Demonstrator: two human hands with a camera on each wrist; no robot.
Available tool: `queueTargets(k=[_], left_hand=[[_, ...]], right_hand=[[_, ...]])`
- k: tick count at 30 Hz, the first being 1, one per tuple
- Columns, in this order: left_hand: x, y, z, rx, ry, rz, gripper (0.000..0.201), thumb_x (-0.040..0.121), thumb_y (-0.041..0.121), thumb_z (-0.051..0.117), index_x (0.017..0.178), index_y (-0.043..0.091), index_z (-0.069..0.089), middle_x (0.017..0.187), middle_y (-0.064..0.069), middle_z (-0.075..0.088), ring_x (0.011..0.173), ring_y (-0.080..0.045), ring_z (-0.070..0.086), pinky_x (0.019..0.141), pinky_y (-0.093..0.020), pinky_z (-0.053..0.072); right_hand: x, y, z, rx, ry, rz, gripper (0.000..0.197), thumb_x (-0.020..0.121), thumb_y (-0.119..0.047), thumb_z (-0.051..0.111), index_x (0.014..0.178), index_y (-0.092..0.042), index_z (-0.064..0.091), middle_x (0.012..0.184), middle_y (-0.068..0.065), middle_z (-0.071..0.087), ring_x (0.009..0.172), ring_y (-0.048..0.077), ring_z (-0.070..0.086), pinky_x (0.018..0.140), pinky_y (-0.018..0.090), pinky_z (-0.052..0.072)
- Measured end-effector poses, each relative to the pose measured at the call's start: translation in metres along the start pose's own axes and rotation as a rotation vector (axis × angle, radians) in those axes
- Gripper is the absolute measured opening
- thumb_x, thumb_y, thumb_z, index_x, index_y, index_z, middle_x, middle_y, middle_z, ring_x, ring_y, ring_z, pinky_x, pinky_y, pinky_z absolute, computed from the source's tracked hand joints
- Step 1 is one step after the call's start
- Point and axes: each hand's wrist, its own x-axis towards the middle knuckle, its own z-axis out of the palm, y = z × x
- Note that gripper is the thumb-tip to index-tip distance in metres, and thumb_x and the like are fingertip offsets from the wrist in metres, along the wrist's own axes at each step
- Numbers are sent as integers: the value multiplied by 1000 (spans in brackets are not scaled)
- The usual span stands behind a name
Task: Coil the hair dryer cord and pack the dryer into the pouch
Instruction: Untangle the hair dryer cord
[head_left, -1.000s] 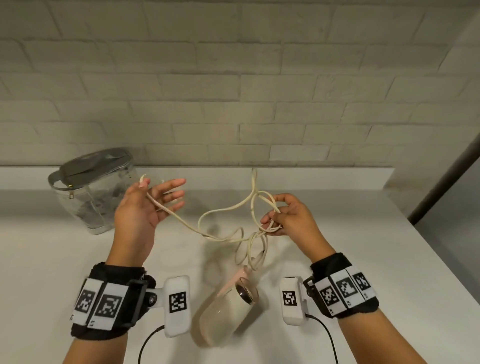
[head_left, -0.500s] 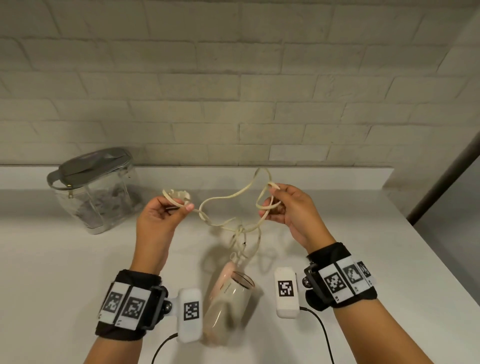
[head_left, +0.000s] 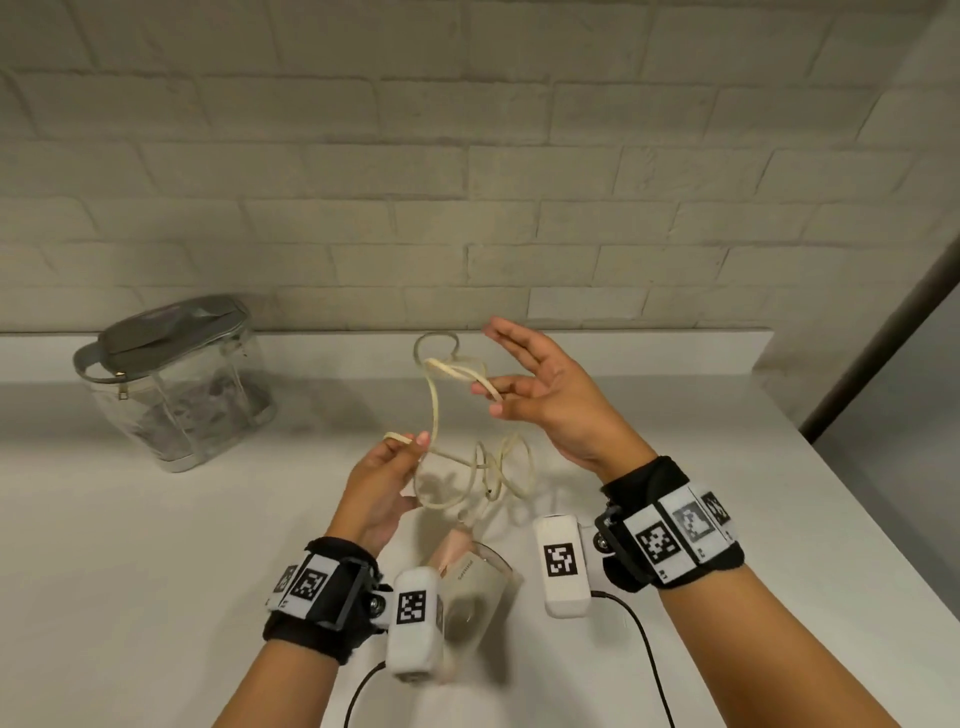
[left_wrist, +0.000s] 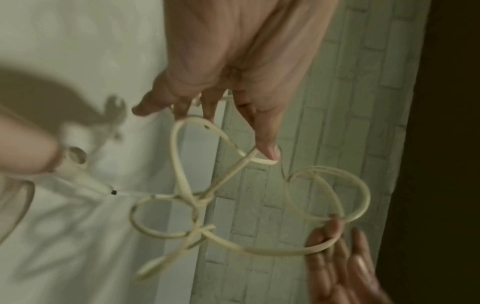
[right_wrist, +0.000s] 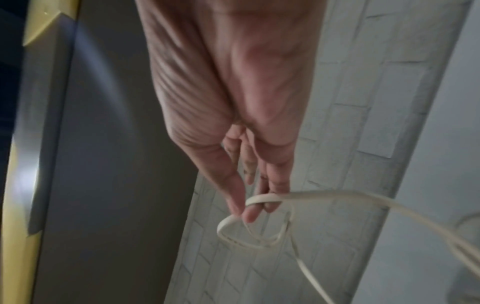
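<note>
While the dryer (head_left: 470, 587) lies on the counter (head_left: 156, 545), left hand (head_left: 382, 480) pinches the cord (head_left: 434, 415); right hand (head_left: 550, 395) is spread, a loop draped over its fingers (right_wrist: 255, 211).

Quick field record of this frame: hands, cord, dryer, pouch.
left hand: pinches the cord
right hand: fingers spread, cord loop draped over them
cord: loose tangled loops in the air between the hands, not coiled
hair dryer: lies on the white counter, between the wrists
pouch: clear, grey top, far left on the counter, dryer not inside
</note>
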Motion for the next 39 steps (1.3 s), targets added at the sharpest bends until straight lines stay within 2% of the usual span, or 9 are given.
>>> queueTargets(k=[6,9,13,18,24,28,31,35,39], left_hand=[[-1,-8,22,69,-152,-31,15,82,15,64,96,17,60,105,-4,68,103,-24,64,86,-41,49],[3,-13,29,279,11,56,12,81,24,67,92,21,63,99,0,68,102,-21,62,84,-33,46],[13,-12,33,817,189,152,88,65,83,36,105,11,66,119,-19,60,114,-35,50,96,-45,40],[-8,-4,50,1012,40,156,108,50,77,61,133,11,44,153,-6,20,140,-28,19,111,-45,25],[1,-9,23,795,124,447,14,80,22,65,87,12,73,105,-3,69,95,-16,62,71,-10,38],[-3,14,1,481,87,401,34,82,14,64,49,24,66,91,6,71,91,-8,61,83,-24,39],[-9,26,-2,317,25,317,26,86,22,59,64,21,73,74,3,76,80,-15,67,79,-28,47],[-9,32,2,322,53,321,24,86,22,59,71,10,73,70,-4,75,72,-22,68,72,-29,50],[-12,31,9,407,64,323,25,84,22,61,71,6,74,71,-7,75,71,-23,67,77,-37,52]], right_hand=[[20,-18,6,-42,109,-128,54,73,20,60,116,-11,53,127,9,56,78,13,71,81,26,55],[29,-27,6,27,188,-133,47,72,20,60,105,-13,56,113,2,56,77,14,70,78,31,58],[35,-37,2,236,295,-105,36,77,20,55,93,-12,56,98,5,43,78,19,63,70,32,60],[38,-37,-6,384,414,-87,30,80,21,50,87,-8,54,83,4,39,79,22,58,70,35,60],[34,-42,-40,527,560,-122,30,81,23,45,81,-6,52,62,4,44,62,18,64,67,33,60],[18,-21,-95,427,762,-34,23,85,18,42,87,-3,50,76,11,49,67,20,60,67,28,60],[5,23,-118,245,804,214,23,87,13,44,106,3,51,81,15,55,58,14,65,56,20,57],[-11,75,-119,-682,437,629,21,85,-3,58,105,0,61,104,16,61,87,24,63,80,34,51],[-18,57,-65,-787,523,51,5,86,-15,61,90,-14,65,96,4,65,90,20,60,84,27,49]])
